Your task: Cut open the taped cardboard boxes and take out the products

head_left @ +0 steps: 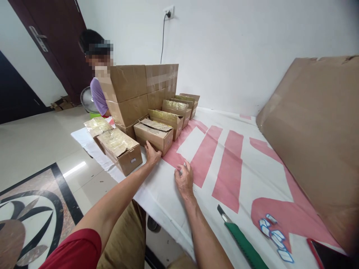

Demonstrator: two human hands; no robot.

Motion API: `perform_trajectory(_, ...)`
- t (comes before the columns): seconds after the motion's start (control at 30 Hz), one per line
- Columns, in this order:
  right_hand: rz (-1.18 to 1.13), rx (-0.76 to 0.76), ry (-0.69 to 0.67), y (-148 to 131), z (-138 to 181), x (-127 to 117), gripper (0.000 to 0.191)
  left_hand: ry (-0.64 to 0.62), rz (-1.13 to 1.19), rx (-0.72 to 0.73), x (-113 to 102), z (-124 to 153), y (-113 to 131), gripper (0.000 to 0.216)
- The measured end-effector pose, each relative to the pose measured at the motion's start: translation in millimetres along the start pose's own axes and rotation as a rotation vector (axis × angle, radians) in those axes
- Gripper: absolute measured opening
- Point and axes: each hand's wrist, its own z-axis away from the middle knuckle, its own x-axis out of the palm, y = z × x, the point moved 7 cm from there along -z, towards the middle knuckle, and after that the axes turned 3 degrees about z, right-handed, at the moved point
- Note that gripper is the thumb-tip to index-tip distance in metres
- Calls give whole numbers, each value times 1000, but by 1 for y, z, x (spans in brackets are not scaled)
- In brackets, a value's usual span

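Note:
My left hand rests with its fingers and thumb spread against the near face of a small cardboard box whose printed top flaps are partly raised. To the right of it, my right hand is just above the cloth, thumb and forefinger curled together in a pinch. Whatever may be between those fingertips is too small to make out. Left of my left hand sits another cardboard box, taped over and bearing a small white label on its end.
Behind stand stacked cartons and a row of open-flapped boxes. A person is beyond the stack. On the cloth lie a green utility knife, blade out, several blue-edged stickers and a phone. A large cardboard piece stands right.

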Motion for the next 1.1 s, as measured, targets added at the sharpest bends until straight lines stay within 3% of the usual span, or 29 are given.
perform_trajectory(0.4,-6,20,-23,1,0,2,21,-49,18,4,5,-7,-10,121)
perform_trajectory(1.1,-16,29,-29,-2,1,-3,20,-83,-27,24,34,-24,11,114)
